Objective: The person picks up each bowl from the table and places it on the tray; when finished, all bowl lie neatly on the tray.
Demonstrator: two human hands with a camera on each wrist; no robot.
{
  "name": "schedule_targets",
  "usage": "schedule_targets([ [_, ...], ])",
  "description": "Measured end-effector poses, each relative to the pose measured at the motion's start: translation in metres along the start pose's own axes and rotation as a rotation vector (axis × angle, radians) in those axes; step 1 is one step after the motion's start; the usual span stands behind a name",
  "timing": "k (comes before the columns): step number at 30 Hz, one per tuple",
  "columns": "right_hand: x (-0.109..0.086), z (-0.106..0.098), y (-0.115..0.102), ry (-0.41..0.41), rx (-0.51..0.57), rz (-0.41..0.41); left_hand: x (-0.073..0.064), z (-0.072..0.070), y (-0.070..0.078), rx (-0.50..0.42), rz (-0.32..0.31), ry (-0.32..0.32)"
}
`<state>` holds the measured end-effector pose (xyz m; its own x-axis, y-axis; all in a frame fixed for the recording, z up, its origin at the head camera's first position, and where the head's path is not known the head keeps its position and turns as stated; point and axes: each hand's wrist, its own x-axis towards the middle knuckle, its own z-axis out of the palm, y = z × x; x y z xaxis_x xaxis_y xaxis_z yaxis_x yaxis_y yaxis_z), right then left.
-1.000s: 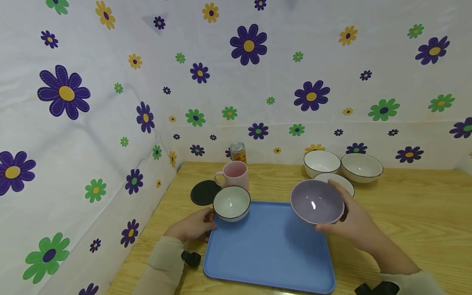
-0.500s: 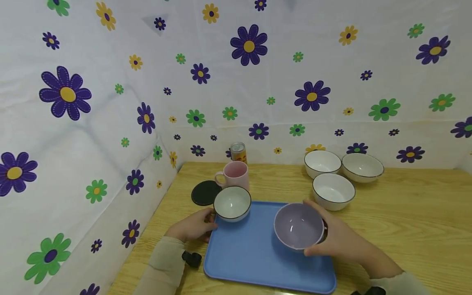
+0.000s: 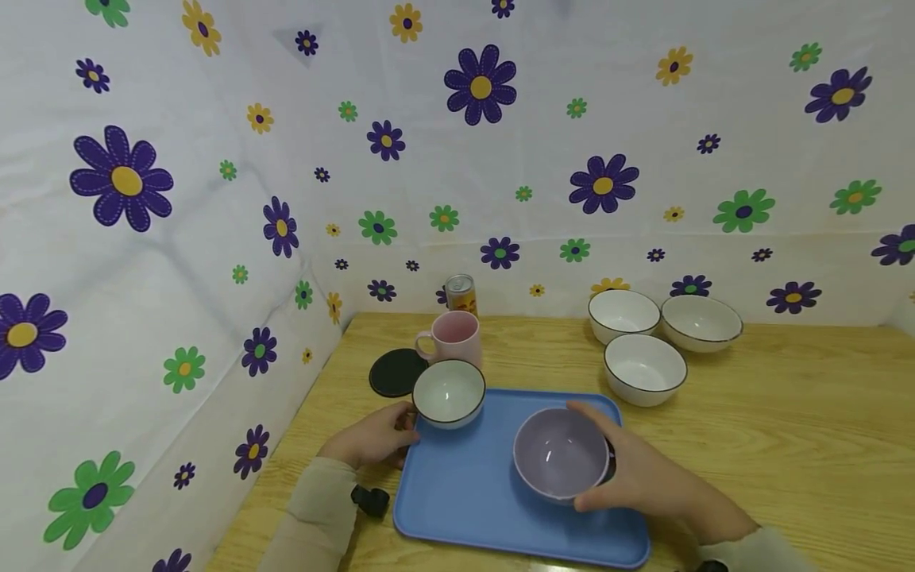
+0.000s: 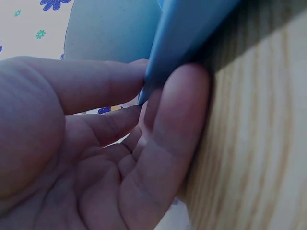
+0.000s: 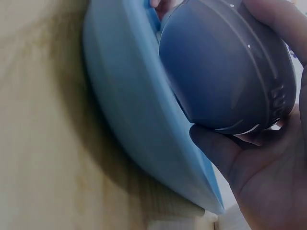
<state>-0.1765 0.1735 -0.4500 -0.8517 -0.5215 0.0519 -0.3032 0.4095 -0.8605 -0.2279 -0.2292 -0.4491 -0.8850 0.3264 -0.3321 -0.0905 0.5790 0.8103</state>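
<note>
My right hand grips a purple bowl at its right side, thumb near the front and fingers round the back. The bowl is upright over the right half of a blue tray; raised lettering shows on its outer wall in the right wrist view. My left hand holds the tray's left edge, and in the left wrist view thumb and fingers pinch the tray rim just above the wood. A white bowl with a dark rim sits at the tray's back left corner, close to the left fingertips.
Behind the white bowl stand a pink mug, a black round coaster and a drink can. Three white bowls, the nearest behind the tray's right corner, stand at the back right. A flowered cloth hangs behind the wooden table.
My right hand has brought the purple bowl left, toward me and down over the tray, uncovering the nearest white bowl at the right. The left hand has stayed at the tray edge.
</note>
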Motion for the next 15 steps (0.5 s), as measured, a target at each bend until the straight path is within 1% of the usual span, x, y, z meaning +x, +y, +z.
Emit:
schedule_targets([
  [5, 0.002, 0.009, -0.001, -0.046, 0.059, -0.024, -0.001, 0.000, 0.000, 0.001, 0.002, -0.001],
  [8, 0.003, 0.015, -0.002, -0.072, 0.071, -0.042, -0.002, 0.000, 0.000, 0.004, 0.000, 0.001],
  [15, 0.007, 0.028, -0.007, -0.077, -0.001, -0.096, -0.001, 0.002, -0.001, 0.020, 0.000, 0.008],
])
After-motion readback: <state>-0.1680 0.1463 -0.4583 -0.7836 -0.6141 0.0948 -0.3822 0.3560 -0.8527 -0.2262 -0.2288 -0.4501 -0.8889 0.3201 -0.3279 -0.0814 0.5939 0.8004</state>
